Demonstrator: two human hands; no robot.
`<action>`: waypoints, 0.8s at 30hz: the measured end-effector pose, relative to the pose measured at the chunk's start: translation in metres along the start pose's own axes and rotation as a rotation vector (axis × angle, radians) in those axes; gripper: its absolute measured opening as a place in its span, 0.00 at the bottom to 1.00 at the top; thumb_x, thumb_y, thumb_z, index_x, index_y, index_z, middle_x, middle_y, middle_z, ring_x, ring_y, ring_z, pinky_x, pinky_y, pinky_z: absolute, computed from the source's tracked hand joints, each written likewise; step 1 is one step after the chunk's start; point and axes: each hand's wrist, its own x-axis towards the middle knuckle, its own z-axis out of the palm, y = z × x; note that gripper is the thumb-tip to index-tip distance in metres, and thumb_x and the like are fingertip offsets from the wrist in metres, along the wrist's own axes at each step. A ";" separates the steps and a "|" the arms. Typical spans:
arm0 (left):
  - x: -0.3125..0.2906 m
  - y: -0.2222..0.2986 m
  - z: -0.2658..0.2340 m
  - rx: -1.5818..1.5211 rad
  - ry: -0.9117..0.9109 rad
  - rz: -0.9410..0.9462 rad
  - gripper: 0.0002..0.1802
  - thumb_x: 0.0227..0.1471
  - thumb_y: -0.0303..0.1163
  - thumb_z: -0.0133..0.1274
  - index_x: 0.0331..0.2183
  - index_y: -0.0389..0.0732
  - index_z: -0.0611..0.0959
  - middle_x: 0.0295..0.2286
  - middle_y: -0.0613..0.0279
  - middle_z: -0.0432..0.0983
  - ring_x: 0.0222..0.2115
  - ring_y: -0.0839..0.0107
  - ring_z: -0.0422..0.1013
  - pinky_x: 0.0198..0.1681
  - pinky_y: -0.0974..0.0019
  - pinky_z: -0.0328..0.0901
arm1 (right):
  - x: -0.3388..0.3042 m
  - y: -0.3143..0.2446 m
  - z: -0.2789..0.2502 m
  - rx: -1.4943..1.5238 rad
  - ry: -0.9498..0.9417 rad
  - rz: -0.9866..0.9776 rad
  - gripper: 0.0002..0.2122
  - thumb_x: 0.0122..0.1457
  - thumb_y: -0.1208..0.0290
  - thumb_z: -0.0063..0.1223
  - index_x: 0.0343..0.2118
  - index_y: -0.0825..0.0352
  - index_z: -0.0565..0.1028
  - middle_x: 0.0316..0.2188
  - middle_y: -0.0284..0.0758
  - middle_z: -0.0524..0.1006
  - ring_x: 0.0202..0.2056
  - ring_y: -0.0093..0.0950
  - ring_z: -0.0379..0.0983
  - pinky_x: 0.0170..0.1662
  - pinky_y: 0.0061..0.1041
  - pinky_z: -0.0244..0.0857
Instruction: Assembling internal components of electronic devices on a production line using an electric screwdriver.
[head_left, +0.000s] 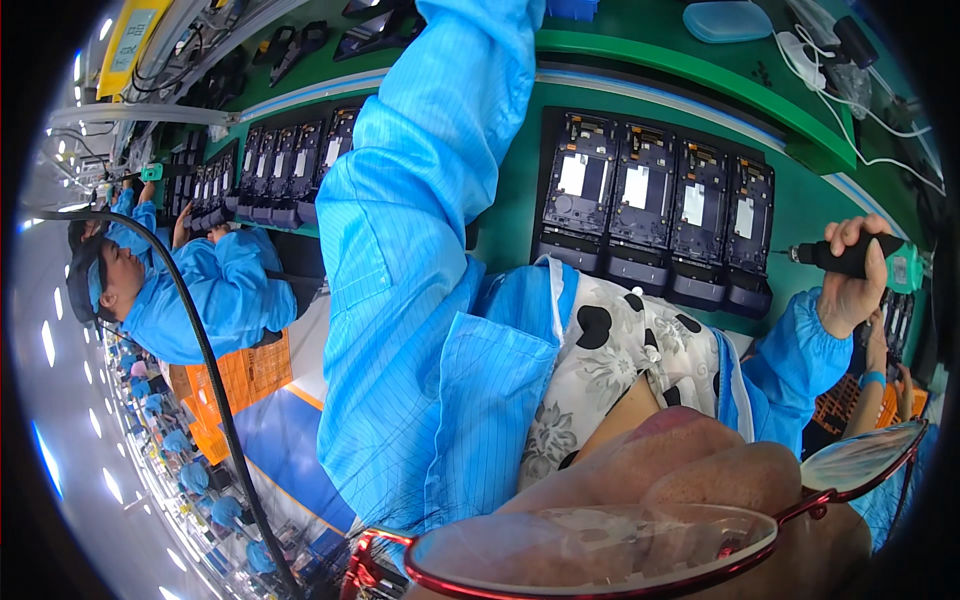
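Note:
My right hand (850, 285) is closed around the black grip of an electric screwdriver (904, 268) with a green rear end. Its bit points left, toward the rightmost of several opened black handheld devices (745, 215). Whether the bit touches that device, I cannot tell. These devices lie side by side in a row on the green work surface, circuit boards and white panels showing. My left arm (420, 170), in a blue sleeve, reaches up past the top edge, so that hand is out of sight.
A green ledge (690, 75) runs behind the devices, with a blue plastic case (728, 20) and white cables (845, 110) beyond. More opened devices (290, 165) stand to the left. Co-workers in blue (210, 305) sit there, and another person's forearm (874, 375) shows at lower right.

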 end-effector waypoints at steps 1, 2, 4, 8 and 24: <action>-0.017 0.022 -0.007 -0.357 -0.051 -0.119 0.09 0.52 0.32 0.60 0.28 0.35 0.88 0.22 0.55 0.83 0.23 0.66 0.80 0.30 0.62 0.75 | -0.007 0.005 0.003 -0.005 0.049 -0.006 0.15 0.62 0.64 0.54 0.47 0.67 0.74 0.31 0.36 0.72 0.31 0.27 0.68 0.43 0.34 0.61; -0.033 0.013 -0.016 -0.349 -0.030 -0.131 0.09 0.52 0.32 0.60 0.28 0.35 0.88 0.22 0.55 0.83 0.23 0.66 0.80 0.30 0.62 0.75 | -0.003 0.005 0.011 0.003 0.025 -0.014 0.15 0.62 0.64 0.54 0.47 0.67 0.74 0.31 0.36 0.72 0.31 0.27 0.68 0.43 0.34 0.61; -0.058 -0.005 -0.008 -1.323 -0.003 -0.153 0.07 0.62 0.28 0.55 0.34 0.37 0.85 0.25 0.60 0.81 0.23 0.70 0.77 0.28 0.67 0.74 | -0.001 0.007 0.020 0.057 0.003 -0.015 0.15 0.62 0.64 0.54 0.47 0.67 0.74 0.31 0.36 0.72 0.30 0.27 0.67 0.42 0.34 0.61; -0.141 0.078 0.020 -2.016 -0.190 -0.196 0.06 0.67 0.28 0.50 0.40 0.38 0.80 0.30 0.63 0.78 0.28 0.72 0.75 0.32 0.71 0.74 | 0.002 0.020 0.023 0.160 0.009 -0.061 0.17 0.60 0.61 0.55 0.47 0.66 0.74 0.31 0.37 0.72 0.31 0.28 0.66 0.42 0.35 0.60; -0.251 0.175 0.128 -2.364 -0.603 -0.516 0.06 0.65 0.30 0.52 0.40 0.38 0.80 0.33 0.60 0.79 0.34 0.67 0.75 0.39 0.67 0.72 | 0.005 0.057 0.129 0.299 -0.066 -0.163 0.19 0.63 0.55 0.49 0.47 0.65 0.73 0.29 0.34 0.72 0.29 0.27 0.68 0.39 0.33 0.64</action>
